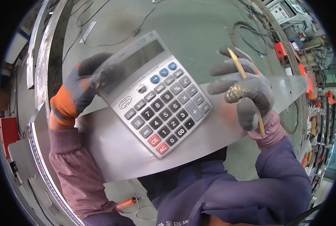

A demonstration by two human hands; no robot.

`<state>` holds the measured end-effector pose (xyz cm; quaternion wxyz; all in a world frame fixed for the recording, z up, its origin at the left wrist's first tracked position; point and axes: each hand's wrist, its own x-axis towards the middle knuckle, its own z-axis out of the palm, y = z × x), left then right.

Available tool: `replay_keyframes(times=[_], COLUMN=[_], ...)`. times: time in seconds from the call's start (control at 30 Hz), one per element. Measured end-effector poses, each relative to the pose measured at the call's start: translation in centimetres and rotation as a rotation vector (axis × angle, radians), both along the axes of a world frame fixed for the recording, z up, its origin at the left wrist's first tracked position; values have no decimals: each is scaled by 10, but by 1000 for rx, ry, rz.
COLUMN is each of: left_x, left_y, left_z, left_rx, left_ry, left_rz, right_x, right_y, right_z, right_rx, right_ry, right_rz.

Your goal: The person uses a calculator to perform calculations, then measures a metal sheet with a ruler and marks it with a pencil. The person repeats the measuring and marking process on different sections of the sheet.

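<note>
1. Left hand (pixel 77 90), gloved, fingers closed on the top-left corner of the calculator (pixel 156 94), holding it up over the metal sheet (pixel 115 150).
2. Calculator's long axis runs upper left to lower right, keys facing up; it sits between the hands, nearer the left.
3. Right hand (pixel 247 90) just right of the keypad, not touching it; fingers curled shut around a pencil (pixel 247 90), point up.
</note>
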<state>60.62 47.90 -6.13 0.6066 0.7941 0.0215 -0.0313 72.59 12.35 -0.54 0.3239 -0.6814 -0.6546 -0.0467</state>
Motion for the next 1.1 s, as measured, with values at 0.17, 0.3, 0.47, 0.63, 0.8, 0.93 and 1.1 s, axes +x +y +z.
replay_keyframes(times=[0.17,0.3,0.47,0.63,0.8,0.93,1.1], left_x=[-3,-5,-3,-7,-6,-6,-3], left_y=[5,2,-1,-1,-2,-1,-11], left_z=[-1,-3,-3,7,13,-2,19], left_rx=[-28,-75,-23,56,89,-23,111], left_ry=[43,-12,10,29,-10,-32,73], left_rz=[18,37,21,16,12,26,45], right_x=[-10,-6,6,-10,4,11,3], right_y=[-16,-12,-21,-38,-60,-75,-61], right_z=[-8,-18,-33,-49,-52,-68,-49], right_rx=[7,-105,166,315,233,151,116], right_ry=[63,39,238,831,673,440,669], right_rz=[29,84,65,-318,-388,-518,-561])
